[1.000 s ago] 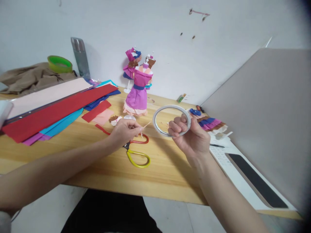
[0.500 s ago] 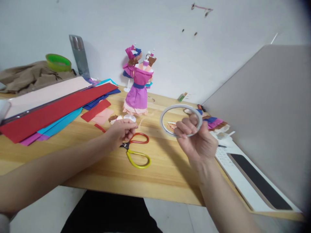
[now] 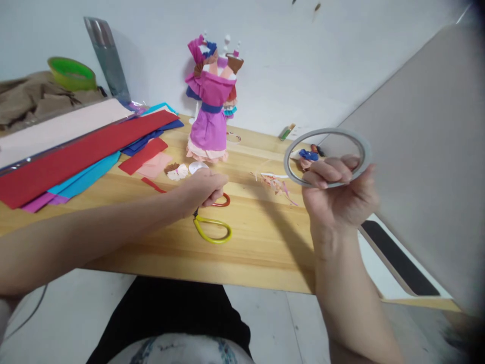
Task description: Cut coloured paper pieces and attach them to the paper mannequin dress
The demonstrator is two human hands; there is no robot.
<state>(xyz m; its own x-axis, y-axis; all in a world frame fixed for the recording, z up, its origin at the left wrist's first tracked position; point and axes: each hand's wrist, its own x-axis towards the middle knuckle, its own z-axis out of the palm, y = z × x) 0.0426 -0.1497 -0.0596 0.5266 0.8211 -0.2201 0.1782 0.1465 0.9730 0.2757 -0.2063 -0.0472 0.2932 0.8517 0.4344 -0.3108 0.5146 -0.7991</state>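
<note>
My right hand [image 3: 337,194] is raised at the right, its fingers curled through a thin roll of tape [image 3: 326,131] and closed on it. Lower down, my left hand [image 3: 204,188] is in a closed pinch over the table; whatever is between its fingertips is too small to make out. Beneath that hand lie scissors with one yellow handle [image 3: 215,240] and one red handle, the blades mostly covered by the hand. Behind it stands a small dress form in a pink paper dress [image 3: 209,132] with a blue belt.
Red crepe paper [image 3: 91,146] and other coloured sheets spread across the left. A grey bottle [image 3: 109,63] and green tape roll [image 3: 71,75] stand at the back left. Paper scraps [image 3: 276,183] lie mid-table. A grey partition [image 3: 417,131] rises at the right.
My right hand has moved right and up with the tape roll, farther from my left hand. My left hand has turned, its back now more upward. The view has tilted down.
</note>
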